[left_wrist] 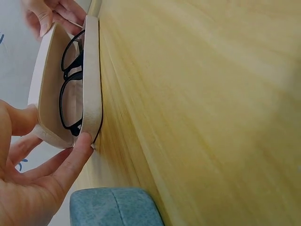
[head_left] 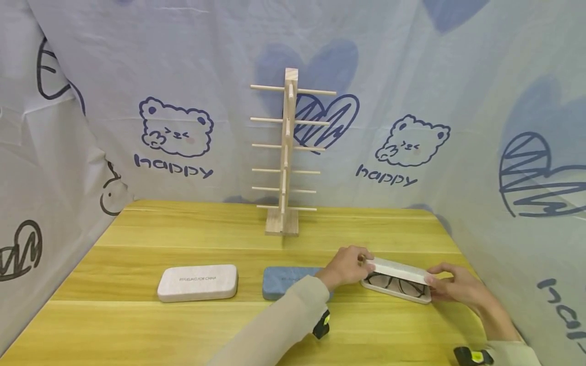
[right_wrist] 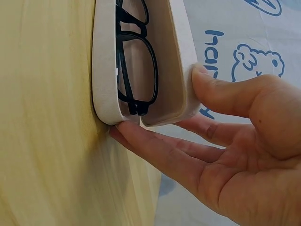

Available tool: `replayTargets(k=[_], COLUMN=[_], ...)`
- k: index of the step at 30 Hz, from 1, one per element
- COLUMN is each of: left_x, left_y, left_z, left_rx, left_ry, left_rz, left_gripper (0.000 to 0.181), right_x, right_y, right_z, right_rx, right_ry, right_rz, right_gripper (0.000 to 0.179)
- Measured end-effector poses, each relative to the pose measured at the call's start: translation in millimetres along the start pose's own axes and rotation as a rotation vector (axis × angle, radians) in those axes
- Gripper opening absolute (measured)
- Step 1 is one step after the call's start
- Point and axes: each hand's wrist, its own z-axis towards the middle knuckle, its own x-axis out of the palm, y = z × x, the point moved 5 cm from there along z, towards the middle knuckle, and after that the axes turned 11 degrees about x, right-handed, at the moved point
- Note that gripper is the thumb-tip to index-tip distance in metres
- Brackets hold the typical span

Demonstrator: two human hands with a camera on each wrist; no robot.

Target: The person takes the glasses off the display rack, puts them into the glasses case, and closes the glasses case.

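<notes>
On the right side of the table, a white glasses case (head_left: pixel 399 270) stands partly open, lid tilted up. Black-framed glasses (left_wrist: pixel 74 70) lie folded inside it. My left hand (head_left: pixel 346 265) grips the case's left end, thumb on the lid and fingertips at the base's edge. At the opposite end, my right hand (head_left: pixel 458 287) holds it likewise, thumb against the lid and a finger at the base's corner, as the right wrist view shows. A blue glasses case (head_left: pixel 277 282) lies closed just left of my left hand, partly hidden behind that forearm.
Farther left lies a closed pale glasses case (head_left: pixel 198 282) with printed lettering. A wooden display rack (head_left: pixel 288 152) with several rows of pegs stands at the table's back middle. Printed cloth (head_left: pixel 238 46) hangs behind and beside the wooden table (head_left: pixel 137 325).
</notes>
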Motion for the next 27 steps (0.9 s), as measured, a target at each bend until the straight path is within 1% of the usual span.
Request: replayTargets(k=[4, 7, 11, 17, 19, 23, 25, 27], left_x=[4.2, 7.8, 9.1, 8.5, 8.0, 6.1, 1.9, -5.8], left_y=[-1.5, -4.3, -6.1, -4.0, -4.2, -6.5, -8.2, -9.5], left_z=[-3.8, -5.6, -6.7, -7.3, -7.3, -8.4, -9.8, -11.9], left_rx=[0.046, 0.09, 0.102, 0.085, 0.09, 0.108, 0.126, 0.144], left_ry=[-0.001, -0.021, -0.036, -0.009, -0.004, 0.016, 0.009, -0.003], left_rz=[0.035, 0.081, 0.122, 0.114, 0.123, 0.169, 0.203, 0.21], left_gripper=[0.026, 0.023, 0.023, 0.024, 0.025, 0.03, 0.033, 0.035], right_x=[2, 2, 2, 3, 3, 4, 4, 5], right_y=[0, 1, 2, 4, 6, 12, 17, 24], right_z=[-1.7, -1.3, 0.2, 1.2, 0.9, 0.3, -0.4, -0.8], right_rx=[-0.034, -0.054, -0.048, -0.022, -0.018, 0.006, 0.022, 0.026], right_ry=[-0.056, -0.116, -0.155, -0.155, -0.165, -0.197, -0.209, -0.215], right_rz=[-0.068, -0.133, -0.188, -0.19, -0.215, -0.349, -0.437, -0.51], right_gripper=[0.043, 0.038, 0.038, 0.038, 0.037, 0.034, 0.032, 0.032])
